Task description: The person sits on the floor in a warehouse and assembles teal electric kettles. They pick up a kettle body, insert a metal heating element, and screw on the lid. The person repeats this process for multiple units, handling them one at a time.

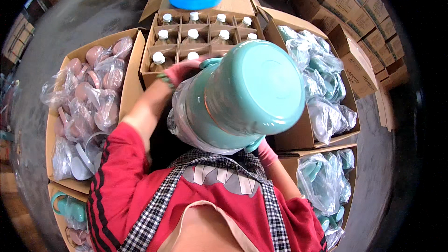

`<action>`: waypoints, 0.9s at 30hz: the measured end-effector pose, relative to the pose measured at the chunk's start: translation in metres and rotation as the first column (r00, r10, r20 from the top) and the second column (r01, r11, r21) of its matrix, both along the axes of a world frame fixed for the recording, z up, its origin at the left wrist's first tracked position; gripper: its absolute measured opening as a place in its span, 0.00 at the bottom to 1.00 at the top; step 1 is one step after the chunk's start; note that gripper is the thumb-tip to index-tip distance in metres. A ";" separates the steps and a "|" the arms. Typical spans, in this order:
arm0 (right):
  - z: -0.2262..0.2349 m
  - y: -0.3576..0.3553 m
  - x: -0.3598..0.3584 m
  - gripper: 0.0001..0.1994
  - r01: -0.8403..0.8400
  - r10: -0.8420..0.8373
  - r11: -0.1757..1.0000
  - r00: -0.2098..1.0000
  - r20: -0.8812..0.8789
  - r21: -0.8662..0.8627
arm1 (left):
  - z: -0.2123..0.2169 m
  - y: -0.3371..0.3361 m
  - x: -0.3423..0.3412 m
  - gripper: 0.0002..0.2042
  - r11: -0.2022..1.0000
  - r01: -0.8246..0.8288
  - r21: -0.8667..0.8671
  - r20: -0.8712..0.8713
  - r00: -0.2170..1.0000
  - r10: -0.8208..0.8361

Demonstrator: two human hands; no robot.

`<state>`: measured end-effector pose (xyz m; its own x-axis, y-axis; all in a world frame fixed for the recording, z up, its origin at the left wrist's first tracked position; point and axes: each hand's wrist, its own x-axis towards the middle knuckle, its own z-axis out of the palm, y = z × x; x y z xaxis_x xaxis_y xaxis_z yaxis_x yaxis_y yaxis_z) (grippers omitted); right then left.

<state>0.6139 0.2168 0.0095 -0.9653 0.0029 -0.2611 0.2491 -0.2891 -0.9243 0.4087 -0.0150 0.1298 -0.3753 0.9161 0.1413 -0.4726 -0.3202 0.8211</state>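
A large teal flask body [242, 93] is held in front of my chest, tilted so that its round flat base [273, 79] faces up and to the right. Clear plastic film [179, 107] wraps its lower-left end. My left hand [184, 70], in a pink glove, grips its far left side beside a small teal lug [210, 63]. At the near right side my right hand [266, 153], also in pink, holds it by another teal projection [254, 144]. The flask hides part of the fingers of both hands.
Beyond the flask, a divided carton [148, 49] holds several white-capped bottles [192, 35]. A blue basin [196, 1] with small white pieces stands behind. Open cartons flank me: bagged pink parts [95, 79] left, bagged teal parts [322, 65] right. Stacked cartons [350, 0] rise at far right.
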 end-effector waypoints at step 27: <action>0.194 0.063 0.045 0.29 0.311 -0.256 0.176 0.931 -0.261 0.934 | 0.000 -0.018 0.091 0.27 0.497 -0.864 0.080 -0.993 -0.027 0.113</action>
<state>0.6591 0.2794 0.2033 -0.8471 0.4958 0.1912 0.3206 0.7638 -0.5601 0.4993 -0.0327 0.1297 -0.7100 0.5347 0.4583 0.7026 0.4936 0.5125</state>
